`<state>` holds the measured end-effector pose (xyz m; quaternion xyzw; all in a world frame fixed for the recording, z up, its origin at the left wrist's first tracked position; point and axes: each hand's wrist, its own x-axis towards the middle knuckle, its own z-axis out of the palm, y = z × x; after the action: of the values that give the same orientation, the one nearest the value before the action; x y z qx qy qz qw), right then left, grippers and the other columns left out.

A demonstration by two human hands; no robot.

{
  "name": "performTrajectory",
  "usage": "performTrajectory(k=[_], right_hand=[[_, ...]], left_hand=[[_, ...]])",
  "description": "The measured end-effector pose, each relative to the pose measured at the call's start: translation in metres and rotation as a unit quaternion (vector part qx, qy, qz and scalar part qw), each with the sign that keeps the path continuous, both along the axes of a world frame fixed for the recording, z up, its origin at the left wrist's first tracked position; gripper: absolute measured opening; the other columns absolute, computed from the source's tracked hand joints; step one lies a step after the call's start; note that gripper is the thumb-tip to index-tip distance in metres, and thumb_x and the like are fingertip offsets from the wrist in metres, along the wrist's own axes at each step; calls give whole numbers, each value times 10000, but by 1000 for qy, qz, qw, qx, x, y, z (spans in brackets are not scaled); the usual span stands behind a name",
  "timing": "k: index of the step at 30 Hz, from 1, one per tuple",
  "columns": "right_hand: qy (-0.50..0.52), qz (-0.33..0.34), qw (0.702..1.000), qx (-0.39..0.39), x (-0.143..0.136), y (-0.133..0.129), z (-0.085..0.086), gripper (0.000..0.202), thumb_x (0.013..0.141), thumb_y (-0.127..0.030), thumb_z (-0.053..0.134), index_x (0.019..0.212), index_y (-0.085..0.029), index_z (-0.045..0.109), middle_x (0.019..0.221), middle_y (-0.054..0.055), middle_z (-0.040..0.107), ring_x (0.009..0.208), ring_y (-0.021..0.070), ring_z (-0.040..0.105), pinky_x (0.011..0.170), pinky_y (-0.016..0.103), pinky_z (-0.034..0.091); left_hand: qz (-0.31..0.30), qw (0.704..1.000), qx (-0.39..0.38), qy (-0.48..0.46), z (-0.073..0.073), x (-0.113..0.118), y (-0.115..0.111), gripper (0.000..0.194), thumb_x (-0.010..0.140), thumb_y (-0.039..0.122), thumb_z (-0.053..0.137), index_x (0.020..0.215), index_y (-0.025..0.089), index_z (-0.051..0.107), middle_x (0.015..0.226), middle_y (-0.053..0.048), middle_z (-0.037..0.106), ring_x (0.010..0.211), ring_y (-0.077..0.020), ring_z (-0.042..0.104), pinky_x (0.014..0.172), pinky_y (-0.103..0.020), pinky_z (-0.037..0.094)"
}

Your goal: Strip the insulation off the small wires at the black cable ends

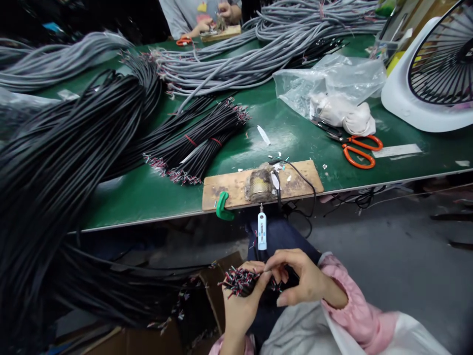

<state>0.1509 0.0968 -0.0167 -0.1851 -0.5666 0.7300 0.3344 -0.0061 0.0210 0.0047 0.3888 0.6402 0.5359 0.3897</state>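
Observation:
My left hand is closed round a bundle of thin black cables, low in front of my lap. Red, white and dark stripped wire ends stick out of its top. My right hand is curled at the bundle's right side, its fingers bent round a few more cable ends; its index fingertip meets my left thumb. The lower part of the bundle is hidden by my hands. Just beyond them, a light-blue handle-like tool juts from the device on a wooden board at the table edge.
A green clamp grips the board. Tied black cables and grey cables cover much of the green table. Orange-handled scissors, a plastic bag and a fan are right. A co-worker's hands work opposite.

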Motion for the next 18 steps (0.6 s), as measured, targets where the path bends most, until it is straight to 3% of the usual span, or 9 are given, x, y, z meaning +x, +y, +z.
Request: performTrajectory(k=[7, 13, 18], right_hand=[[-77, -90, 992, 46, -4, -8, 10, 368, 814, -414, 790, 1084, -168, 744, 695, -13, 597, 592, 121, 480, 555, 234, 424], [-112, -111, 985, 76, -4, -10, 15, 259, 844, -355, 729, 1020, -167, 757, 730, 22, 659, 587, 133, 516, 546, 239, 434], [-111, -128, 980, 104, -6, -10, 17, 216, 855, -330, 733, 991, -165, 767, 767, 48, 710, 618, 154, 573, 578, 256, 456]], left_hand=[[31, 999, 26, 12, -7, 11, -3, 108, 785, 256, 815, 742, 181, 750, 738, -44, 781, 680, -221, 768, 678, -309, 648], [20, 1000, 6, 2, -10, 10, -7, 205, 798, 344, 811, 701, 184, 727, 708, -45, 771, 691, -237, 769, 716, -352, 659], [17, 1000, 5, 24, -12, 7, -10, 186, 820, 324, 791, 708, 187, 732, 714, -42, 766, 692, -225, 763, 719, -332, 647]])
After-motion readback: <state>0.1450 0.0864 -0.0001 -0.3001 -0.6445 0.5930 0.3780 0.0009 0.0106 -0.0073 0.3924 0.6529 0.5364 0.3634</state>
